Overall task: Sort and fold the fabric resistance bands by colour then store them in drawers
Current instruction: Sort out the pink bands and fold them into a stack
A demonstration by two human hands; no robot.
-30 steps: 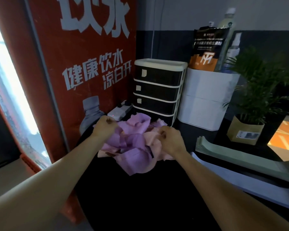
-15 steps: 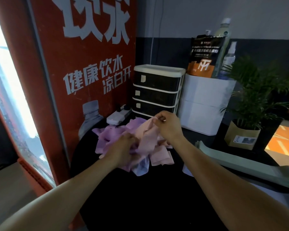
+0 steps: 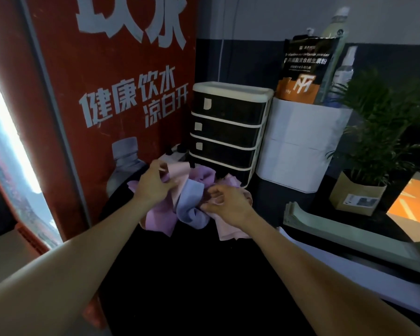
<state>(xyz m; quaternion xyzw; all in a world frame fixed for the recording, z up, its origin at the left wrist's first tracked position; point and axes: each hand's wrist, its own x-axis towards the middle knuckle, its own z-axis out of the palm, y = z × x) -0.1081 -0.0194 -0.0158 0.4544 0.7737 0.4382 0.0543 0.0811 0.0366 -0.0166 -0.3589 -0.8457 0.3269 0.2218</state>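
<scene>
Both hands work in a heap of bands point(image 3: 187, 202) on a black table point(image 3: 199, 282); the left hand point(image 3: 153, 184) grips a pale pink band point(image 3: 177, 172) at the heap's left; the right hand point(image 3: 226, 202) has its fingers curled into pink cloth at the right; a blue band point(image 3: 190, 204) lies between them, purple ones point(image 3: 159, 218) beside it; just behind stands a four-drawer unit point(image 3: 228, 132), all drawers closed; to its right a white box point(image 3: 301, 146), a plant point(image 3: 376, 132), and a stack of green bands point(image 3: 349, 231); a red poster point(image 3: 112, 93) fills the left.
</scene>
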